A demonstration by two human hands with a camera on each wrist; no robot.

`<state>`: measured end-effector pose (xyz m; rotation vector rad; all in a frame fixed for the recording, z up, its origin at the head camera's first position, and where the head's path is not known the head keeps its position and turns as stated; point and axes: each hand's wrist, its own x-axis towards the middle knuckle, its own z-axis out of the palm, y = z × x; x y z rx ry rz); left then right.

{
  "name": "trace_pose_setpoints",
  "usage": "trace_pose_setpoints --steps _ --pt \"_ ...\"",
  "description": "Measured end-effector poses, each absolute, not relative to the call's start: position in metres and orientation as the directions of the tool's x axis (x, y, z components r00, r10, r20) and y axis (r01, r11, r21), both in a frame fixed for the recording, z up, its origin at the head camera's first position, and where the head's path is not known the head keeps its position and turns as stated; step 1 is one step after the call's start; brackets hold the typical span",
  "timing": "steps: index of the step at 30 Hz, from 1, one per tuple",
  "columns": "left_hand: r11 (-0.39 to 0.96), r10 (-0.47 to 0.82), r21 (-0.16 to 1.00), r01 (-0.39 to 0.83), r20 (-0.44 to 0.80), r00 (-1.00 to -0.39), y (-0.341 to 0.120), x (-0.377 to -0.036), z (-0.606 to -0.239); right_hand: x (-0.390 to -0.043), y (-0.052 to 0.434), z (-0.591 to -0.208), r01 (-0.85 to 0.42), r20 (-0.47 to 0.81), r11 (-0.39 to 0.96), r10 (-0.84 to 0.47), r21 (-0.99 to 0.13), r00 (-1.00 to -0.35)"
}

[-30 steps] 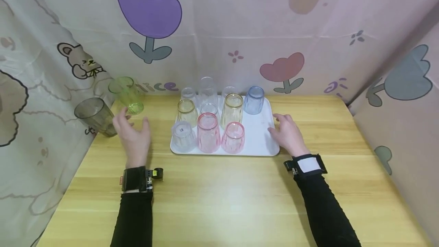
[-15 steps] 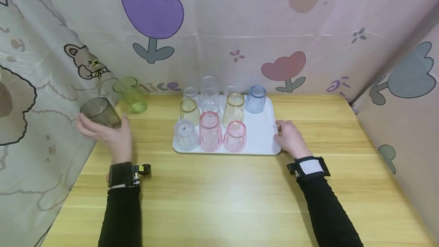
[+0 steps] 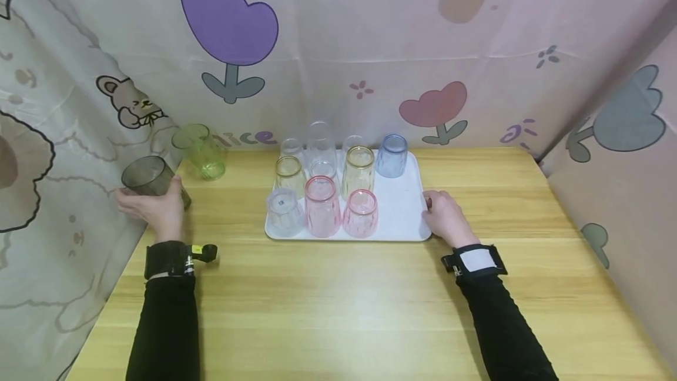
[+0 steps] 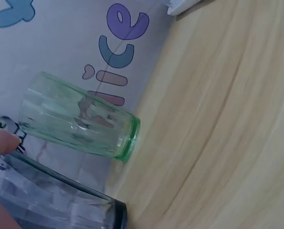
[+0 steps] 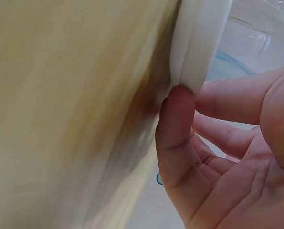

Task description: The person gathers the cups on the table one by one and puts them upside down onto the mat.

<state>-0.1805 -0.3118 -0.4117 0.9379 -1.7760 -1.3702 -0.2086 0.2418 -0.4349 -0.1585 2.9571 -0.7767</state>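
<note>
At the table's left edge my left hand (image 3: 156,210) grips a smoky grey glass (image 3: 147,175), thumb on its right side and fingers round its left. In the left wrist view the grey glass (image 4: 56,198) fills the lower left corner beside a thumb or fingertip. Just behind it stands a green glass (image 3: 205,154), apart from the hand. My right hand (image 3: 448,216) pinches the right rim of the white tray (image 3: 399,216). The right wrist view shows thumb and fingers on that tray rim (image 5: 199,43).
On the tray stand a tall pink glass (image 3: 322,210), a short pink glass (image 3: 361,216), a blue glass (image 3: 392,159), two yellowish glasses, one being the taller (image 3: 359,175), and several clear ones. Printed curtains (image 3: 317,28) hang behind and beside the wooden table (image 3: 328,310).
My left hand has moved left from near the green glass and taken hold of the grey glass. My right hand has slid slightly toward me and closed on the tray's rim.
</note>
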Motion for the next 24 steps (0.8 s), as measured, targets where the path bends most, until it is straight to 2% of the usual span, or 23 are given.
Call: trace_pose_setpoints --steps 3,8,16,20,24 --pt "0.140 -0.863 0.979 -0.149 0.047 -0.503 -0.316 -0.183 -0.412 -0.208 0.242 -0.435 -0.074 -0.057 0.864 -0.117 -0.499 -0.991" --pt "0.130 -0.869 0.976 -0.177 0.027 -0.493 -0.320 -0.186 -0.415 -0.208 0.242 -0.435 -0.062 -0.066 0.865 -0.109 -0.498 -0.992" --pt "0.098 -0.859 0.975 -0.198 -0.017 -0.512 -0.323 -0.185 -0.411 -0.209 0.242 -0.433 -0.054 -0.075 0.859 -0.107 -0.509 -0.991" --pt "0.033 -0.837 0.986 -0.162 -0.061 -0.544 -0.320 -0.181 -0.409 -0.208 0.242 -0.432 -0.049 -0.075 0.859 -0.101 -0.510 -0.992" --pt "-0.061 -0.811 0.996 -0.066 -0.088 -0.578 -0.312 -0.175 -0.407 -0.207 0.242 -0.434 -0.053 -0.075 0.859 -0.105 -0.509 -0.992"
